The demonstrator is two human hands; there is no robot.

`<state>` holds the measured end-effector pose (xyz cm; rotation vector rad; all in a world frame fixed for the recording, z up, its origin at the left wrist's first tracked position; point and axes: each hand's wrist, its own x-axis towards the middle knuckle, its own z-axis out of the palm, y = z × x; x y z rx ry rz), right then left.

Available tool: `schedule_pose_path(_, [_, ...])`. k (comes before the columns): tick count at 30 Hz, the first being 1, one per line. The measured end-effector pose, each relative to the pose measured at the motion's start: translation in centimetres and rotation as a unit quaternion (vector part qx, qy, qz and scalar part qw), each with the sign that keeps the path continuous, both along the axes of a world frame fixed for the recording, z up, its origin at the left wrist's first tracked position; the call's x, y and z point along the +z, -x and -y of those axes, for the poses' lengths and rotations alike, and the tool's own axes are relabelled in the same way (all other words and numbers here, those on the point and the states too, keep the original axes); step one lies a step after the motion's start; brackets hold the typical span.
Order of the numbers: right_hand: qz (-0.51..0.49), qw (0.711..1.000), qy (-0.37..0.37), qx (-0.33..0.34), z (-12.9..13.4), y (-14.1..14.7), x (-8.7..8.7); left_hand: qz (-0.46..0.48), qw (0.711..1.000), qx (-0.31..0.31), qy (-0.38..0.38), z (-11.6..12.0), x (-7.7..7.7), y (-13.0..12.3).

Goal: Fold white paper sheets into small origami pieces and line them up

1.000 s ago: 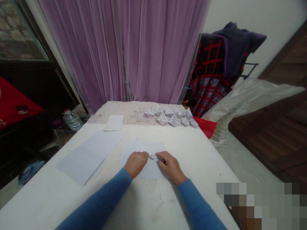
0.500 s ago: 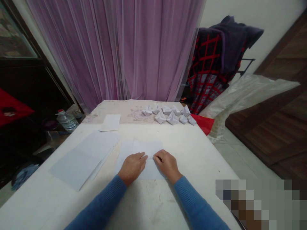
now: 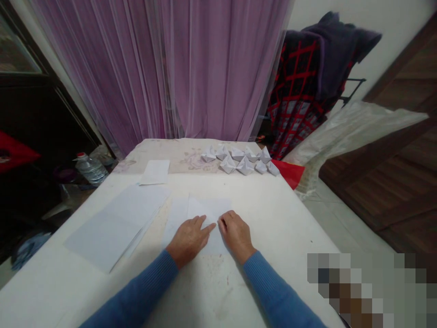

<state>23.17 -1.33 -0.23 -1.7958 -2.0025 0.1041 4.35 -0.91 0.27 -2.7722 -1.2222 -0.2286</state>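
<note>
Left hand [image 3: 190, 238] loosely open on white paper [image 3: 214, 245], right hand [image 3: 237, 233] curled (grip hidden, cannot tell)

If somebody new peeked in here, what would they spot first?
Probably the big purple curtain hanging behind the table, because it fills so much of the view. Next might come the little pointy folded paper shapes, bunched near the table's far right corner. Then the eye may drop to the left hand and right hand, close together over white paper in the middle.
</note>
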Motion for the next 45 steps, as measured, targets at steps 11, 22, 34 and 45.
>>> schedule_pose_path(11, [0.005,1.0,0.012,-0.009,0.2,0.4,0.6,-0.02,1.0,0.007,-0.006,-0.2,0.2,-1.2])
schedule_pose_path(22, [-0.02,1.0,0.017,-0.007,0.2,0.2,0.6,-0.05,0.998,0.006,0.023,-0.6,1.8,-1.4])
schedule_pose_path(34, [-0.047,0.999,0.008,-0.002,0.3,-0.1,0.2,0.072,0.994,0.026,0.079,-2.2,1.8,0.5])
schedule_pose_path(45, [-0.064,0.998,-0.029,0.005,0.8,0.2,-0.4,0.112,0.982,0.14,0.058,-11.9,0.9,5.1])
